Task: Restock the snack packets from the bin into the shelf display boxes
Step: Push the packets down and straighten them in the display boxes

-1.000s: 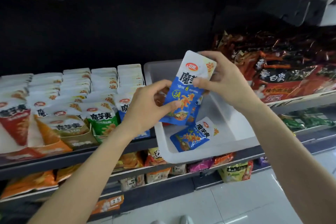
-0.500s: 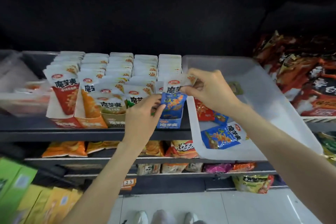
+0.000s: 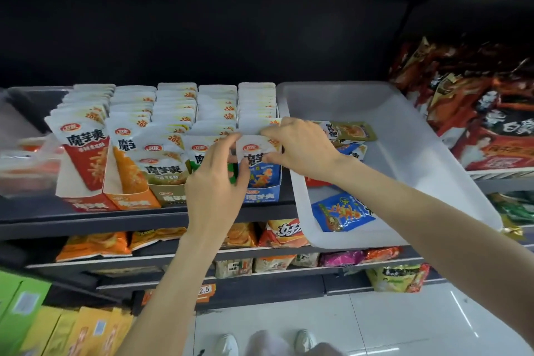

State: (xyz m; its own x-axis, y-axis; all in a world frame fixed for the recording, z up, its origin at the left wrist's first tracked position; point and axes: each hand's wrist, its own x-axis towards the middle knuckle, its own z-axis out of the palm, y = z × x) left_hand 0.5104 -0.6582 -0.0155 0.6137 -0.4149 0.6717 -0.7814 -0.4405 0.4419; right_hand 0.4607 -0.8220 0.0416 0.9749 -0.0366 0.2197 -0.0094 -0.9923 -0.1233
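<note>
Two hands are on one blue packet (image 3: 261, 166) in the head view, the only view you have. Your left hand (image 3: 215, 182) pinches its left edge and your right hand (image 3: 300, 147) grips its top right corner, both closed on it, as you seat it at the front of the blue display box (image 3: 261, 196). That box stands just left of the white bin (image 3: 404, 170) on the shelf (image 3: 86, 224). Judging by this, you are mid-placement: next, press the packet down upright, let go, and reach right into the bin, where another blue packet (image 3: 342, 212) lies near the front and an olive packet (image 3: 351, 131) lies toward the back. Your right wrist hides part of the bin's contents, so you cannot count what remains. Your left hand covers most of the green box beside the blue one.
</note>
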